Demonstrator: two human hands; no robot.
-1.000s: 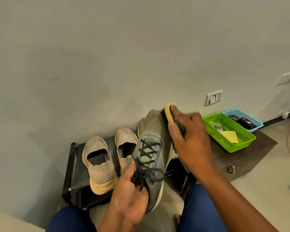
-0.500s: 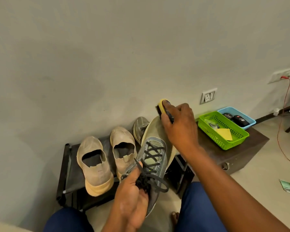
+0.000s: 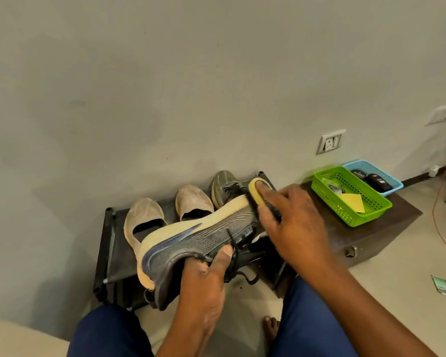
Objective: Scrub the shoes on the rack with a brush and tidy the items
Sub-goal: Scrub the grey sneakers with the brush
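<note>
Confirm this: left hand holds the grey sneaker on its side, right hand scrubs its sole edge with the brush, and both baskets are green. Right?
Not quite. The head view shows only one green basket; the one behind it is a blue basket. The left hand, grey sneaker, right hand and brush are as you said.

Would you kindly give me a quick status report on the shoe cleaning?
Left hand grips grey sneaker, turned on its side. Right hand holds yellow brush at the toe sole. Three shoes on rack. Nothing in the way.
</note>
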